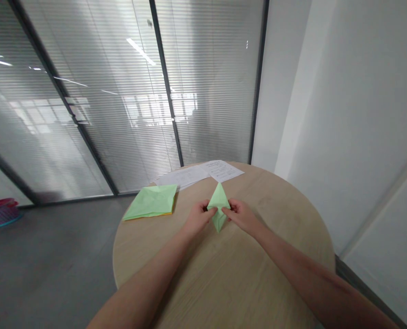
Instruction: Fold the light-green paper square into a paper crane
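Note:
A light green folded paper (219, 197), shaped like a tall diamond with pointed top and bottom, is held between my two hands above the round table. My left hand (200, 216) pinches its left corner, thumb lying on the front face. On the opposite corner my right hand (240, 214) grips in the same way, its thumb near the middle. Fingers behind the paper are mostly hidden. Creases run across the paper's middle, between the thumbs.
On the wooden table (278, 237), a stack of green paper sheets (151, 202) with a yellow edge beneath lies to the left. Printed white sheets (224, 171) lie at the far edge. A pink basket (1, 211) stands on the floor. Glass panels with blinds rise behind.

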Demonstrator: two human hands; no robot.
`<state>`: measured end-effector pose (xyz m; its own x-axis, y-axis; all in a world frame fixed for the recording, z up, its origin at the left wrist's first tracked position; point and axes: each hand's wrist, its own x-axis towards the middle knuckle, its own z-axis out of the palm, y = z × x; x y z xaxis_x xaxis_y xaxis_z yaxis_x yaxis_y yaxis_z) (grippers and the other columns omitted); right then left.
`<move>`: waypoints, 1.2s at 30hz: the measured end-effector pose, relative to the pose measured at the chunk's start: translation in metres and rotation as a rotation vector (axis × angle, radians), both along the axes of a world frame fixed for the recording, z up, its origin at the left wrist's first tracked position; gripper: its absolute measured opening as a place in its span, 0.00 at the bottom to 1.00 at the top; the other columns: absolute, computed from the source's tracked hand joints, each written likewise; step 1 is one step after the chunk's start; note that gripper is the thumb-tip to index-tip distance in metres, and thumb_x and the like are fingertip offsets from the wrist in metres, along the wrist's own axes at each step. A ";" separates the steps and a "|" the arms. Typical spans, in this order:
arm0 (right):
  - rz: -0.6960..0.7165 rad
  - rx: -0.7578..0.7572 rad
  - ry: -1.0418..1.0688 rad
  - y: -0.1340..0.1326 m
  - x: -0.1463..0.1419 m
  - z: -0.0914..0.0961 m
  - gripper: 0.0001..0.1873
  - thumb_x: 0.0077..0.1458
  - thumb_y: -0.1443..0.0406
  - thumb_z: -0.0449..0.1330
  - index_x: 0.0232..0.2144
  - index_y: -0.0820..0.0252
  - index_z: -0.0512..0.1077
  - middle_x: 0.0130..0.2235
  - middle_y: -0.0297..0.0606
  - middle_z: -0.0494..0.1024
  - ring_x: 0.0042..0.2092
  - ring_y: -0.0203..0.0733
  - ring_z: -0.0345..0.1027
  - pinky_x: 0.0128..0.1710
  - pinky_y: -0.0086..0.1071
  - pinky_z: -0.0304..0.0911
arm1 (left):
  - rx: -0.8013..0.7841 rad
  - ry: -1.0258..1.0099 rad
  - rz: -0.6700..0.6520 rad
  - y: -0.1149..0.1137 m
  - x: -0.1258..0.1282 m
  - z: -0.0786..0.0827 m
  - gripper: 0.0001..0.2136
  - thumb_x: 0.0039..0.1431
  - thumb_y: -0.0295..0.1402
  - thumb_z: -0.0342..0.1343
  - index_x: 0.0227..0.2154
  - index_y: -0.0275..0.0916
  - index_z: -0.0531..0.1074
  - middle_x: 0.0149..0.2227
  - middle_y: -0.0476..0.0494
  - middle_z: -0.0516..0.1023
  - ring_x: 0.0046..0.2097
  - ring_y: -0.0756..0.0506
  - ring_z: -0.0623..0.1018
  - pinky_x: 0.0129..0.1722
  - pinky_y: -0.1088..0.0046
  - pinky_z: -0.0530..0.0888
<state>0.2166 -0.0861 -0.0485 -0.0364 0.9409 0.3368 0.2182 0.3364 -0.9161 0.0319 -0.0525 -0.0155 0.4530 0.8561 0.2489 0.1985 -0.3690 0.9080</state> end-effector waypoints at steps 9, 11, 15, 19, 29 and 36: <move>-0.028 0.016 -0.003 -0.005 -0.001 0.005 0.06 0.53 0.60 0.60 0.30 0.56 0.74 0.28 0.34 0.75 0.30 0.40 0.66 0.29 0.30 0.61 | 0.028 -0.010 -0.024 0.001 0.002 0.000 0.11 0.51 0.40 0.59 0.27 0.37 0.77 0.24 0.50 0.74 0.27 0.49 0.69 0.28 0.74 0.65; -0.052 0.005 0.020 -0.003 0.001 0.004 0.07 0.53 0.60 0.60 0.29 0.55 0.74 0.29 0.35 0.76 0.30 0.41 0.68 0.29 0.31 0.63 | -0.024 -0.023 -0.006 0.002 0.002 -0.002 0.14 0.51 0.44 0.60 0.28 0.37 0.77 0.23 0.50 0.73 0.25 0.50 0.68 0.25 0.75 0.65; -0.081 -0.025 0.050 0.000 0.005 0.003 0.08 0.52 0.57 0.62 0.29 0.55 0.74 0.29 0.36 0.78 0.31 0.42 0.69 0.30 0.32 0.64 | -0.069 -0.055 0.040 0.005 0.002 -0.004 0.17 0.50 0.48 0.61 0.27 0.36 0.77 0.23 0.49 0.73 0.24 0.50 0.68 0.23 0.76 0.65; -0.053 -0.062 0.110 0.001 0.007 0.003 0.11 0.53 0.54 0.62 0.31 0.55 0.76 0.31 0.37 0.79 0.31 0.41 0.70 0.30 0.32 0.65 | -0.056 -0.094 0.056 0.007 0.002 -0.005 0.17 0.53 0.47 0.58 0.29 0.36 0.77 0.25 0.47 0.73 0.27 0.49 0.70 0.23 0.76 0.67; -0.073 -0.106 0.218 0.001 0.009 0.004 0.11 0.50 0.55 0.62 0.28 0.56 0.74 0.31 0.37 0.78 0.32 0.40 0.71 0.30 0.31 0.66 | -0.055 -0.110 0.093 0.007 0.000 -0.004 0.16 0.54 0.46 0.57 0.27 0.36 0.74 0.25 0.47 0.71 0.29 0.48 0.71 0.23 0.76 0.68; -0.100 -0.077 0.217 0.001 0.007 0.004 0.10 0.50 0.56 0.62 0.25 0.55 0.72 0.26 0.35 0.75 0.29 0.40 0.68 0.29 0.32 0.65 | -0.097 -0.142 0.091 0.007 0.000 -0.006 0.14 0.54 0.45 0.58 0.28 0.36 0.74 0.26 0.47 0.72 0.29 0.48 0.72 0.23 0.75 0.69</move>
<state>0.2232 -0.0855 -0.0442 0.1238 0.9593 0.2537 0.0421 0.2503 -0.9672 0.0323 -0.0460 -0.0211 0.3389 0.9148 0.2196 0.0941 -0.2652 0.9596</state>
